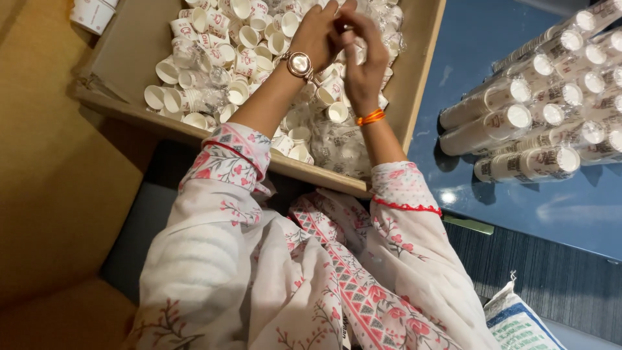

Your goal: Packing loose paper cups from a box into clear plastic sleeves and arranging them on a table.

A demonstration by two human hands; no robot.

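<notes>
While both hands meet over the cardboard box, something small is pinched between them, too hidden to identify. Left hand, rose-gold watch on the wrist, has fingers curled in against the right hand, which wears an orange thread band; fingertips touching at the top edge of view. Whether either grip is fully closed, can't tell.

Box is filled with loose small white paper cups with red print, lying every way, some in clear plastic wrap. Forearms cross over the box's near wall.

Right of the box: blue tabletop with sleeved cup stacks lying on their sides, piled, well apart from the hands. More cups top left outside the box. White printed sack bottom right. Floral white sleeves fill the foreground.
</notes>
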